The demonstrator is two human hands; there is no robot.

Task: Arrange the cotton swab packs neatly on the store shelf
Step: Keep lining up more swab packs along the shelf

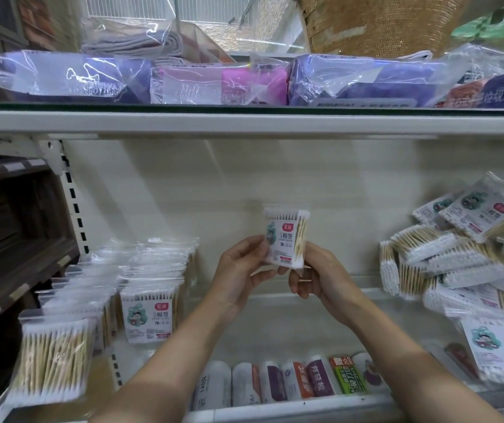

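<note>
Both hands, left [238, 276] and right [320, 282], pinching one swab pack [285, 236] upright mid-shelf, label facing out. Neat rows [140, 285] at 8 o'clock, messy pile [464, 264] at 3.

Left hand [238, 270], right hand [320, 282] pinch small clear plastic cotton swab pack [285, 236] upright above cream metal shelf [320, 303]; neat upright rows [140, 288] left, loose heap [464, 261] right.
</note>
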